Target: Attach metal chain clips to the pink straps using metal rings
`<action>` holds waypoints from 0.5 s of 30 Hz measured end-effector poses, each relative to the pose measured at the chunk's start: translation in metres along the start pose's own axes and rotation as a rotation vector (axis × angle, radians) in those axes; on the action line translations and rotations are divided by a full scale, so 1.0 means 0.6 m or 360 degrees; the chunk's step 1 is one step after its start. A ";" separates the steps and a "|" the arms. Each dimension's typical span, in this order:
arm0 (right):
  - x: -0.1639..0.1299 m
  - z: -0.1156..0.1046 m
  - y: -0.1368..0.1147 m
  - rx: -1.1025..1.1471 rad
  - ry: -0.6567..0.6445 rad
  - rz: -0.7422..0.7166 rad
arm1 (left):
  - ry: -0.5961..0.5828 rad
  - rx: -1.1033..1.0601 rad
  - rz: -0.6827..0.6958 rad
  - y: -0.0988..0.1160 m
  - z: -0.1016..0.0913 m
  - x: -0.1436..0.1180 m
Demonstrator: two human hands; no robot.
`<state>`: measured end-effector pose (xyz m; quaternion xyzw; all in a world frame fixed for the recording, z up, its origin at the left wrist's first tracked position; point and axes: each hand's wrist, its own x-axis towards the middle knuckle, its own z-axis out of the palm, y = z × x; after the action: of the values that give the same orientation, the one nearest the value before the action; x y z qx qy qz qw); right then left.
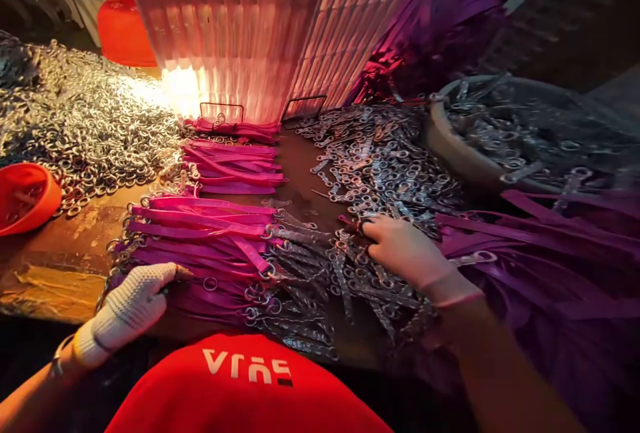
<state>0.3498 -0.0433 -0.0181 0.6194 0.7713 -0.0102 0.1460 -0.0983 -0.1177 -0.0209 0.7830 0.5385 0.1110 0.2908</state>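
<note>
My left hand [127, 313], in a white dotted glove, is closed at the near-left edge of a stack of pink and purple straps [200, 219]. Its fingertips lie over the straps, and what they pinch is not visible. Just right of them a metal ring [210, 283] lies against the straps. My right hand [403, 249], also gloved, reaches into a pile of metal links with ringed ends [395, 173]. Its fingers are drawn together and dark at the tips; whatever they hold is too small to name. Twisted metal pieces [305, 279] hang from rings at the straps' right ends.
A heap of metal rings [90, 119] covers the back left, beside a red bowl [30, 199]. A red lamp [125, 29] lights a corrugated translucent panel [240, 33]. At right stand a basin of links [445, 123] and loose purple straps [550, 266].
</note>
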 end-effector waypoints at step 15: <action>-0.036 0.022 -0.055 -0.0219 -0.0062 -0.0111 | -0.0205 0.0564 0.0006 0.032 0.077 0.002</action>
<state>0.3251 -0.0742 -0.0308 0.5803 0.7883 0.0257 0.2029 -0.0606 -0.1370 -0.0471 0.8285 0.5284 -0.0354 0.1822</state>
